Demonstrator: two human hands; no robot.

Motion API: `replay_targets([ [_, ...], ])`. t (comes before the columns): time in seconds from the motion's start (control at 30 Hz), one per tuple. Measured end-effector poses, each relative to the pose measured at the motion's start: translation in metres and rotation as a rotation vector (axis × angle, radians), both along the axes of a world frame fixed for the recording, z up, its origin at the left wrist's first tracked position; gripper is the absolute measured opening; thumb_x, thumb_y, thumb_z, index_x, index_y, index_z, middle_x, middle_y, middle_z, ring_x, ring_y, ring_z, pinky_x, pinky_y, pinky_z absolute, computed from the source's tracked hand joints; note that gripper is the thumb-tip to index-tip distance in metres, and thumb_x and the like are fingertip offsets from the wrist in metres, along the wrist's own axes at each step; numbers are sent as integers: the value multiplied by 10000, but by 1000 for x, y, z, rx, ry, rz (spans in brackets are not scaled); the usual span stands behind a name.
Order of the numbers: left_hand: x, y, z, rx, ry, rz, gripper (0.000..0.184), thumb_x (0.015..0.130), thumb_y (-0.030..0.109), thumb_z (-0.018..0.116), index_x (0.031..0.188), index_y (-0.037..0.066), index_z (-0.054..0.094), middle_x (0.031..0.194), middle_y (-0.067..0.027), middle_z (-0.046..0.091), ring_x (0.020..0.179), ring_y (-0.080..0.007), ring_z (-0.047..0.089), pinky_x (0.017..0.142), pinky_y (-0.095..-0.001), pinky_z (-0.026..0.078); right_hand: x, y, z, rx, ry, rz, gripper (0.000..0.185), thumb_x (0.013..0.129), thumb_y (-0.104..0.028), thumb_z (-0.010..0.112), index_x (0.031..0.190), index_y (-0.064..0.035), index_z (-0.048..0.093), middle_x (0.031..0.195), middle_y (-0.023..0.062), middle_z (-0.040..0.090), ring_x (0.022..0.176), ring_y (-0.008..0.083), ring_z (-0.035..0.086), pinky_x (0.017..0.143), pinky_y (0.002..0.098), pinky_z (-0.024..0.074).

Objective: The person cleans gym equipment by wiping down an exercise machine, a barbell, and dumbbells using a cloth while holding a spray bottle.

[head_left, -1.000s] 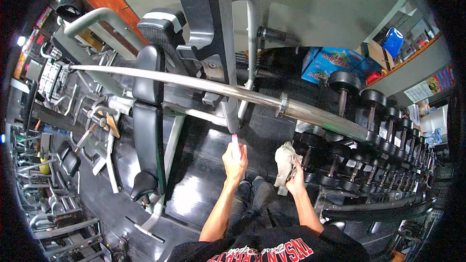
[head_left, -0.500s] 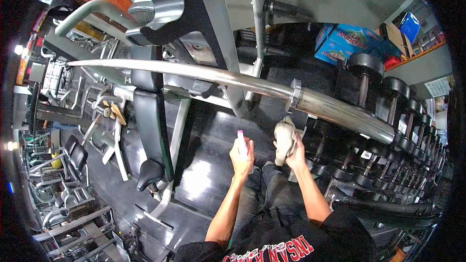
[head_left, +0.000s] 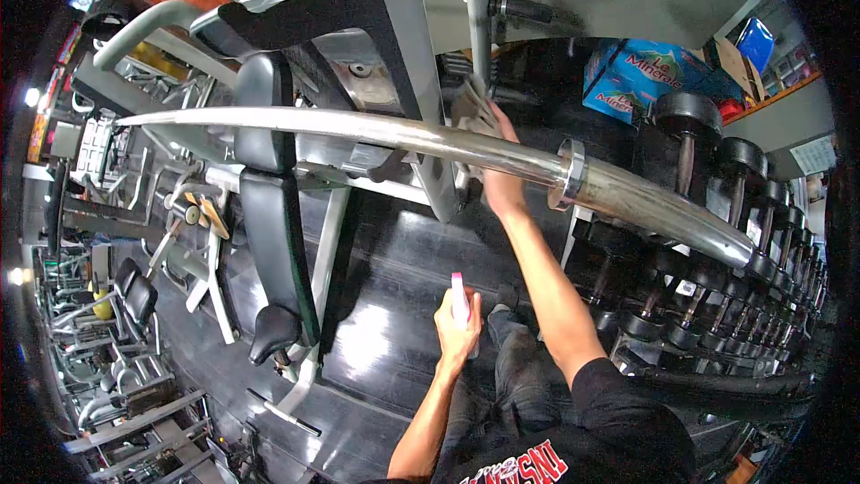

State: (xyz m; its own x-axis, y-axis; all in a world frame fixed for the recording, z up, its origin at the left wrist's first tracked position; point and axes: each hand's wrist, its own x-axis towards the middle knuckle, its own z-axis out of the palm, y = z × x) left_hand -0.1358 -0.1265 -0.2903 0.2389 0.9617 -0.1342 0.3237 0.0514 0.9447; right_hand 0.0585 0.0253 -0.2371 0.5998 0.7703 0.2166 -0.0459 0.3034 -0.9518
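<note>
A long metal barbell bar (head_left: 412, 137) crosses the view, with a collar (head_left: 568, 175) on its right part. My right hand (head_left: 503, 170) reaches up to the bar, right of its middle, and holds a light grey cloth (head_left: 473, 112). The cloth shows mostly above and behind the bar; the bar hides part of the hand. Lower down, over the floor, my left hand (head_left: 459, 324) is closed around a white and pink bottle (head_left: 460, 296), whose pink top points up. The bottle does not touch the bar.
A black padded bench (head_left: 273, 242) stands left of my hands, under the bar. Racks of dumbbells (head_left: 687, 116) line the right side. Blue boxes (head_left: 640, 72) sit at the upper right. Grey machine uprights (head_left: 403, 27) rise beyond the bar, and more gym machines (head_left: 116, 350) fill the far left.
My right hand has moved up and forward with the cloth, from beside the left hand to the bar. My left hand still holds the bottle, slightly lower in view. The view has shifted slightly.
</note>
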Motion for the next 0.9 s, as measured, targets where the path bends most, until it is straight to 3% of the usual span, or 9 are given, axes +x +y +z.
replay_targets([
  [0.17,-33,-9,7,-141,-21,-19,116,874,101,644,931,28,575,653,-21,569,500,-78,537,456,-244,452,-57,23,-67,-34,-633,-321,513,816,70,516,1309,-72,524,1324,207,508,1187,311,540,942,362,455],
  [0.33,-72,-6,-5,-44,60,-21,110,855,69,645,915,16,569,642,-46,573,510,-103,564,483,-259,462,-89,-20,-159,-232,-450,-338,691,705,158,482,1304,-179,552,1308,213,514,1085,284,613,795,303,532],
  [0.4,-75,0,16,-67,80,-36,101,859,61,639,904,12,563,625,-46,573,504,-101,571,470,-253,452,-82,-35,-188,-655,-38,37,591,795,0,547,1362,-152,478,1306,192,531,1090,300,597,837,314,522],
  [0.43,-76,3,23,-67,83,-53,101,859,61,639,904,12,563,625,-46,573,504,-101,571,470,-253,452,-76,-29,-191,-583,-5,-80,521,828,-45,542,1342,-116,490,1267,187,560,1087,286,594,862,320,500],
  [0.5,-77,7,30,137,128,-91,93,864,52,631,911,13,562,620,-45,574,497,-97,567,463,-247,444,-55,-10,-180,-375,-182,-343,444,871,-115,544,1310,-59,506,1214,175,598,1076,273,589,917,333,456],
  [0.67,-86,14,11,5,49,-140,112,854,62,647,917,13,569,635,-44,581,504,-88,555,471,-246,440,15,75,12,270,-121,-86,403,926,-79,477,1324,-12,478,1251,135,564,1205,196,471,1047,307,319],
  [0.73,-89,15,-4,-106,-9,-165,117,842,66,659,914,17,581,646,-41,584,537,-81,549,490,-249,435,18,86,35,191,-170,-15,417,930,-83,483,1342,-22,462,1284,133,543,1215,190,462,1053,302,311],
  [0.87,-87,20,1,9,47,-173,115,833,63,666,909,22,590,640,-31,573,558,-72,526,502,-244,420,10,93,-66,226,-114,19,426,914,-43,473,1339,-26,468,1362,174,483,1284,209,419,1082,323,290],
  [0.9,-90,18,-2,-34,39,-146,112,831,59,665,906,22,591,640,-28,568,557,-70,512,503,-242,414,-1,76,-86,6,-423,-127,482,847,33,489,1323,-41,486,1285,192,538,1242,255,467,1046,359,344],
])
